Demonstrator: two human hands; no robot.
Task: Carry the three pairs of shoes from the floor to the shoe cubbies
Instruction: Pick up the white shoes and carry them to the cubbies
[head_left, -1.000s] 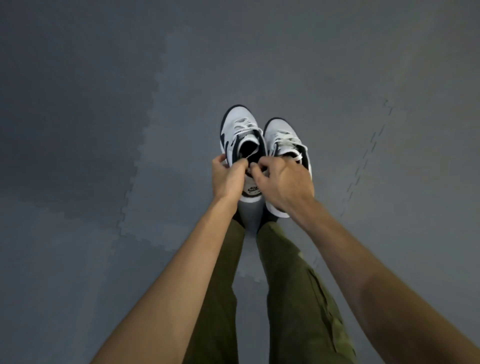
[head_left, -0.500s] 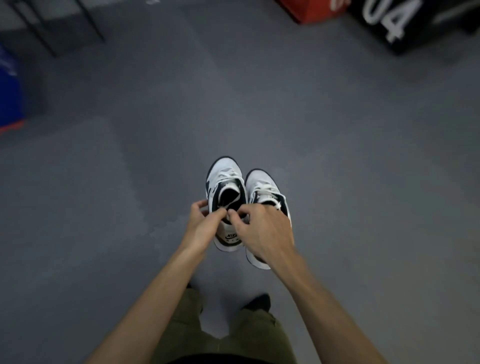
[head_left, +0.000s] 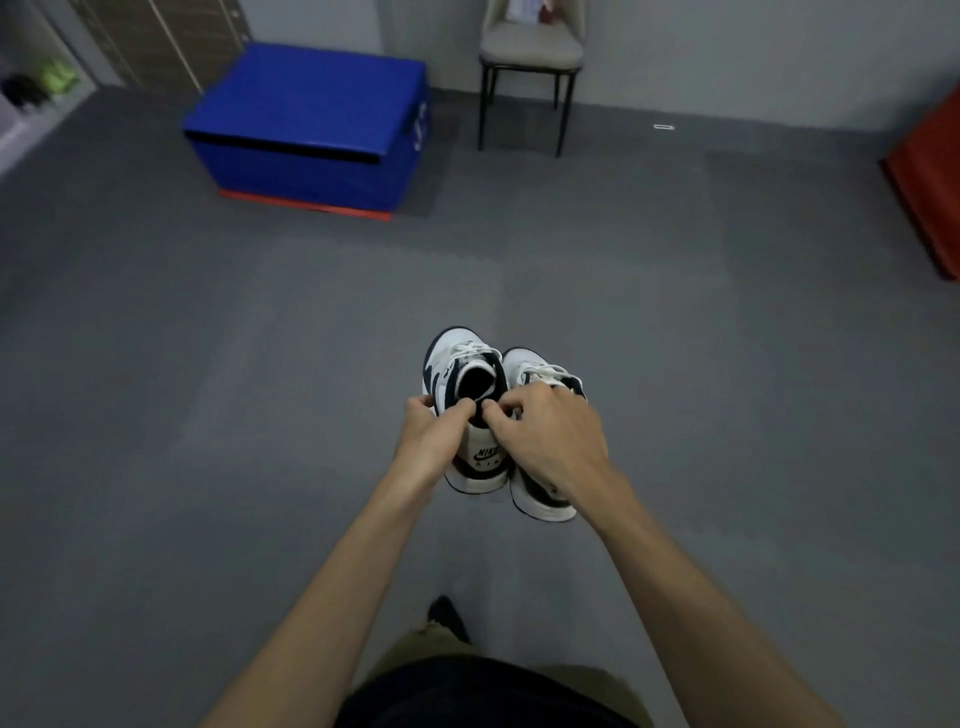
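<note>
The weak point, as I judged it, was the grip itself: I had the pair of white-and-dark sneakers (head_left: 485, 415) pinched only at the heel collars, so a swing of my arms while walking could have let one shoe twist out and drop, the right shoe (head_left: 540, 441) most likely, since my hand covered it and I could not see how much of its collar I really had. A second risk was the route: the blue padded box (head_left: 311, 119) and the chair (head_left: 527, 62) stood ahead of me across the grey floor (head_left: 208, 415), and what looked like the cubbies (head_left: 31, 88) sat at the far left edge, blurred, so I would have had to turn left and steer clear of the box. My left hand (head_left: 428, 441) was closed on the back rim of the left shoe (head_left: 467, 395), thumb and fingers (head_left: 462, 413) nipping the collar. My right hand (head_left: 550, 441) was curled shut over the heel of the other shoe. Both shoes hung in the air in front of me, side by side and touching, toes pointing away, heels toward me.
</note>
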